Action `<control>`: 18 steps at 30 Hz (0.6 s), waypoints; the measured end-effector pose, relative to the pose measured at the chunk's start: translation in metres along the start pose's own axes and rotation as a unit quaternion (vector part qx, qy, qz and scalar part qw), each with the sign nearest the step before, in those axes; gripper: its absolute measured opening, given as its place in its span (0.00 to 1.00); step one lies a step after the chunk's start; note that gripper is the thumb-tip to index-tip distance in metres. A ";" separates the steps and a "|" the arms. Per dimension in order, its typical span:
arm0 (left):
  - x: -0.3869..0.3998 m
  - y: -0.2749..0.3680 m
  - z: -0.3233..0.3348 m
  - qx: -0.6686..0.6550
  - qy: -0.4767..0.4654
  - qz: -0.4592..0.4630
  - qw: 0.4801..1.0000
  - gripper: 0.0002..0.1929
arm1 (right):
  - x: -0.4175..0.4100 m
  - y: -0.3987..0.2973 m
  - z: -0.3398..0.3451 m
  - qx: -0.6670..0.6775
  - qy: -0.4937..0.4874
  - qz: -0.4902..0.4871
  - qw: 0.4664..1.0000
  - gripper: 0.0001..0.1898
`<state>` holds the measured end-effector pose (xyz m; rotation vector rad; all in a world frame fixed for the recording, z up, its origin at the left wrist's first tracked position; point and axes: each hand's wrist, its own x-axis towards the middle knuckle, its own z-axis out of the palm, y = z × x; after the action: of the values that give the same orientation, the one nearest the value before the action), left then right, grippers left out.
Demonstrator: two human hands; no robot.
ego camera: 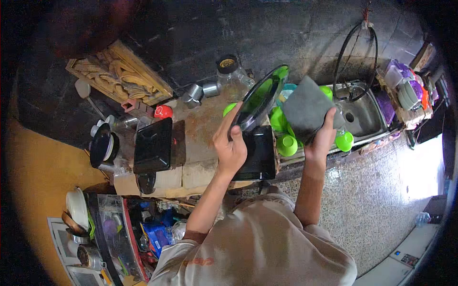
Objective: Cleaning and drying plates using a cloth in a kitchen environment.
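Note:
My left hand [230, 144] holds a dark green glass plate [263, 98] by its lower rim, tilted nearly on edge above the counter. In my right hand [321, 134] is a grey, flat, square-cornered piece [308, 103], its material unclear, held near the sink with my thumb up along its edge. Below my left hand a black rectangular tray [258, 153] lies on the counter. Bright green bowls [287, 145] sit beneath and around the grey piece. Another black rectangular dish [154, 144] leans at the left part of the counter.
The steel sink [365, 111] is at right, with a black hose [335, 68] looped above it. Stacked bowls [408, 94] stand beyond. A glass jar [234, 80], metal cups [194, 94], a red cup [164, 111] and a carved wooden panel [125, 77] line the wall.

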<state>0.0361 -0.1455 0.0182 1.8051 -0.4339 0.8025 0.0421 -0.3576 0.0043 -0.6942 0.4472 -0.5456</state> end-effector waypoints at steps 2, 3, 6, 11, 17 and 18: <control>0.005 -0.001 -0.003 0.003 0.006 0.004 1.000 0.30 | 0.004 0.004 -0.012 0.019 0.013 0.045 0.999 0.33; 0.006 -0.004 -0.002 0.005 0.010 0.003 1.000 0.30 | 0.002 0.003 -0.015 0.022 0.014 0.039 0.999 0.33; 0.011 -0.013 -0.007 0.021 0.044 0.041 0.998 0.29 | -0.007 -0.004 -0.021 0.083 -0.012 0.083 0.993 0.32; 0.017 -0.008 -0.008 0.016 0.024 -0.124 0.992 0.29 | -0.024 0.003 0.010 -0.082 -0.002 -0.137 0.987 0.28; 0.001 -0.011 -0.015 -0.102 0.086 -0.279 0.951 0.27 | -0.048 0.031 0.067 -0.353 -0.423 -0.433 0.713 0.30; -0.002 -0.012 -0.020 -0.200 0.056 -0.242 0.948 0.26 | -0.059 0.040 0.075 -0.395 -0.466 -0.424 0.668 0.34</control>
<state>0.0364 -0.1227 0.0126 1.3928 -0.0593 0.4293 0.0508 -0.2610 0.0394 -1.9405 -0.7557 -0.7633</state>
